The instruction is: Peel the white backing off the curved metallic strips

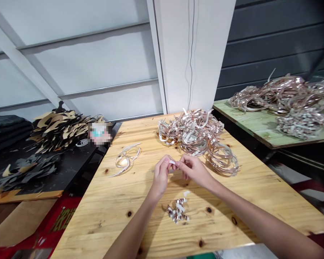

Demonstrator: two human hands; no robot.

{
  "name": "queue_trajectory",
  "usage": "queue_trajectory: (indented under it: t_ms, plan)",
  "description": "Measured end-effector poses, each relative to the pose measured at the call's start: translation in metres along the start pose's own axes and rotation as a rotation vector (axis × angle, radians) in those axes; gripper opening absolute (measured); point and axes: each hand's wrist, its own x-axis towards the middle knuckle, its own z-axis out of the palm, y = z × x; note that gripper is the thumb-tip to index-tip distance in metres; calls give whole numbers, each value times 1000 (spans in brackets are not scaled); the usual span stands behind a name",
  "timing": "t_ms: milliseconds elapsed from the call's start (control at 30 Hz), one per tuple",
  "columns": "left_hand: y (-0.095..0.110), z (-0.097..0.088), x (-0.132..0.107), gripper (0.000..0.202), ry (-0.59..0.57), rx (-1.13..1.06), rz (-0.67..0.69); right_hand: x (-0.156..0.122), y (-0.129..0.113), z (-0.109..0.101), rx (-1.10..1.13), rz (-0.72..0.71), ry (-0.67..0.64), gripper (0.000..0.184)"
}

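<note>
Head view: left hand point(161, 175), right hand point(193, 169) pinching a pale strip point(172, 162)

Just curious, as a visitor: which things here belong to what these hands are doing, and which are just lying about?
In use: the left hand and right hand, pinching a pale strip; the cut pieces; the shiny strip heap.
Lying about: coils on the green board; tan cut shapes on the black table.

**Strips** point(196, 135): copper-pink and silver, white-backed, glossy. **Tabletop** point(118, 219): honey-yellow pine, streaked grain, dark brown knots. **Side board** point(259, 126): pale green, mottled. **Wall panels** point(259, 46): charcoal grey.
</note>
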Motion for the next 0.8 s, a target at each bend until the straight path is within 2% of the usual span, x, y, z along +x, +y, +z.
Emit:
queue_trajectory:
  t_ms: [133,233,333,400,533,633,800]
  plan:
    - [-4,-3,-2,43,-37,46,35,-6,-1,6,-134,-90,-8,25]
    - [-7,-2,-3,41,-121,175,-47,-8,-1,7,-190,-149,16,22]
    - [-9,0,-3,44,-84,246,-170,-8,1,7,-198,-178,12,24]
    - [-9,1,-3,47,-44,249,-197,-7,1,6,-163,-179,5,25]
    - [-10,2,0,47,-59,155,-152,-3,0,3,14,-173,16,28]
    - [-14,3,1,44,-70,16,-140,-1,-3,2,213,-100,22,27]
    - [-16,11,3,36,53,-231,-177,2,-11,3,579,41,97,24]
